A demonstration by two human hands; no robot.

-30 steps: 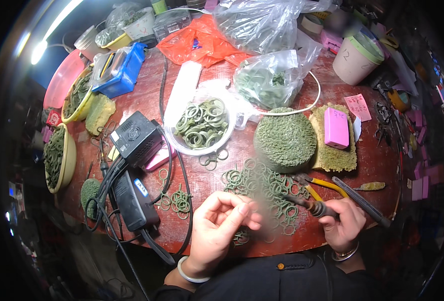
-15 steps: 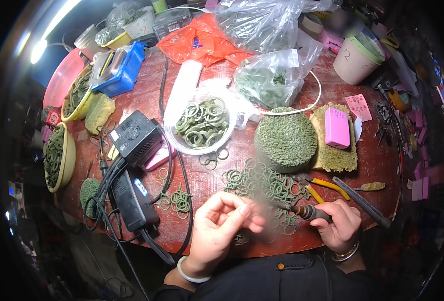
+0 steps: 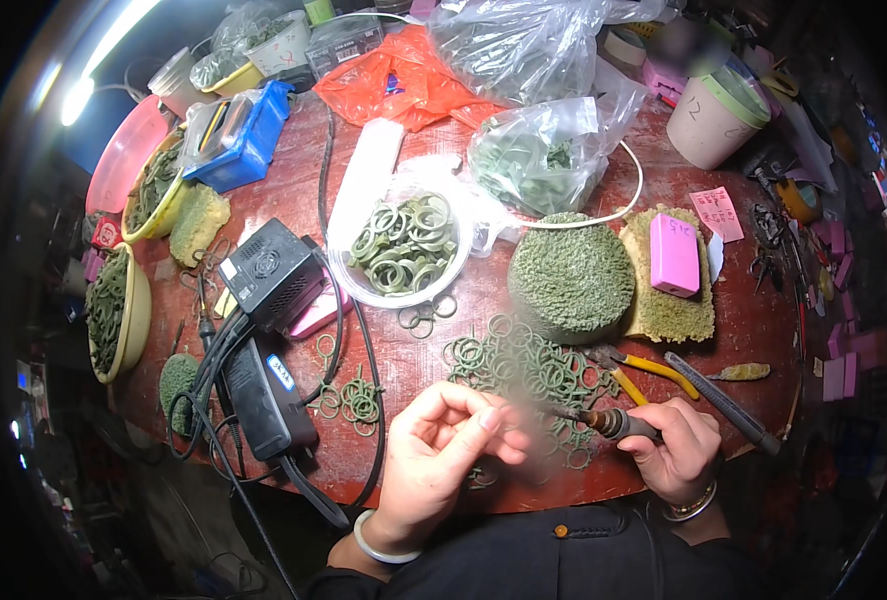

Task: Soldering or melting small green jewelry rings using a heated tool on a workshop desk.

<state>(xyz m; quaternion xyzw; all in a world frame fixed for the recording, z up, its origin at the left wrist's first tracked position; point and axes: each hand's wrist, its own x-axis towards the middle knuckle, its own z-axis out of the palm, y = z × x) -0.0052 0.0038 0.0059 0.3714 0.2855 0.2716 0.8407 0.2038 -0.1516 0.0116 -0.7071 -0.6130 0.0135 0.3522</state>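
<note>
My left hand has its thumb and index finger pinched at the lower middle; what they hold is too small and hazed to make out. My right hand grips a pen-like hot tool with a dark handle, its tip pointing left toward my left fingertips. Pale smoke blurs the space around the tip. Behind both hands lies a heap of green rings, with a smaller group to the left. Pliers with yellow handles and a long dark tool lie beyond my right hand.
A clear tub of rings, a green round pad, a pink block on a sponge, black boxes with cables, basins, a blue bin, plastic bags and a bucket crowd the red table.
Compared with a second ago, my right hand and its tool have shifted slightly left and up, bringing the tip closer to my left fingertips. My left hand has barely moved.
</note>
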